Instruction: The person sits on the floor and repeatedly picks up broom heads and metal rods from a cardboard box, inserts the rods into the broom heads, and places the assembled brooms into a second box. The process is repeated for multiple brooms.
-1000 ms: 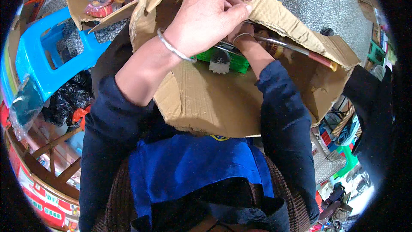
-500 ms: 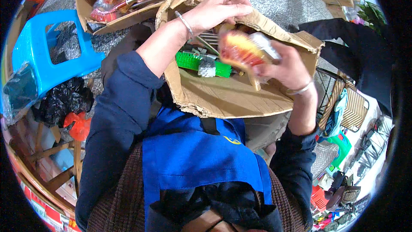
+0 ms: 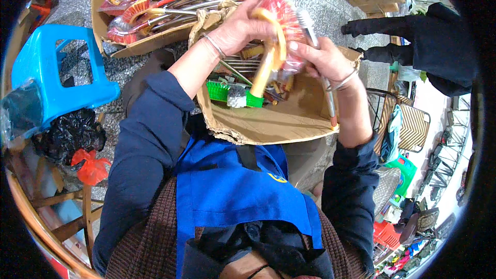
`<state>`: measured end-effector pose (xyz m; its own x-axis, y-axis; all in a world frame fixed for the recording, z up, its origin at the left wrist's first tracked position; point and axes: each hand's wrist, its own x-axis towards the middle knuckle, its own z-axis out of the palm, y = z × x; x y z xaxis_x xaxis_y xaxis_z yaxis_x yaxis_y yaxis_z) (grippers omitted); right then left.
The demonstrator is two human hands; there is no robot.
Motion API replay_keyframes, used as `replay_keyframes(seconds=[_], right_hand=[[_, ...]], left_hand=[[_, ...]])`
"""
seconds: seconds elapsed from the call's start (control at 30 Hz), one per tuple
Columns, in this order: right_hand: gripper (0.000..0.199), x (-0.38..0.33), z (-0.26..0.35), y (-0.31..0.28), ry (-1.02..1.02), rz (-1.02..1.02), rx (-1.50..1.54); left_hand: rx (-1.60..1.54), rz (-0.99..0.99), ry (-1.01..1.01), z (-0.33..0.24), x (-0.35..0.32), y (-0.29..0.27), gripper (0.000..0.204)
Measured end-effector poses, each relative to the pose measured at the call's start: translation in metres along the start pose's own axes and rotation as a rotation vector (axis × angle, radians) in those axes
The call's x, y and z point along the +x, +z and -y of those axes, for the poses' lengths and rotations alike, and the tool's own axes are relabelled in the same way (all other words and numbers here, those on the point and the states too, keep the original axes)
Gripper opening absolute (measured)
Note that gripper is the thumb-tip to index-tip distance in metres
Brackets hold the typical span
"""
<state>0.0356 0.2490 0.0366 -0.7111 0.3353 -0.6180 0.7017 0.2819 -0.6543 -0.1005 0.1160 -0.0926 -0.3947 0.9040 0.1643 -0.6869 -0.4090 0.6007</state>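
Observation:
Above the nearer cardboard box [image 3: 268, 126], my left hand [image 3: 248, 23] is closed round the curved yellow head of a brush [image 3: 279, 33]. Its red bristles sit in clear plastic wrap. My right hand [image 3: 328, 62] grips a metal handle [image 3: 330, 106] with an orange tip, and its thumb presses against the wrapped bristles. Whether handle and brush head are joined cannot be made out. Inside the box lie a green-bristled brush [image 3: 219, 91] with a white label and several metal rods [image 3: 243, 65], partly hidden by my hands.
A second cardboard box [image 3: 150, 44] full of red-and-yellow brushes lies beyond on the left. Left of me are a blue plastic stool [image 3: 31, 62] and a black bag [image 3: 67, 137]. A person in dark clothes [image 3: 439, 46] is at the far right, near a folding chair [image 3: 411, 126].
My right hand has raised the wrapped brush up and left out of the box. My left hand has come onto the brush head. The dark-clothed person has shifted.

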Motion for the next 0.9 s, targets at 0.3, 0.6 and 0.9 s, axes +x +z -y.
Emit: replay_keyframes(seconds=[0.3,0.6,0.9], right_hand=[[0.048,-0.015,0.012,0.015,-0.147,-0.220,0.055],[0.055,0.012,0.008,0.036,-0.109,-0.252,-0.125],[0.049,0.013,0.015,0.040,-0.114,-0.436,-0.380]], left_hand=[[0.081,-0.415,0.129,-0.007,0.009,-0.007,0.048],[0.022,-0.378,0.279,0.007,0.008,0.002,0.068],[-0.071,-0.206,0.003,0.009,-0.003,0.005,0.037]])
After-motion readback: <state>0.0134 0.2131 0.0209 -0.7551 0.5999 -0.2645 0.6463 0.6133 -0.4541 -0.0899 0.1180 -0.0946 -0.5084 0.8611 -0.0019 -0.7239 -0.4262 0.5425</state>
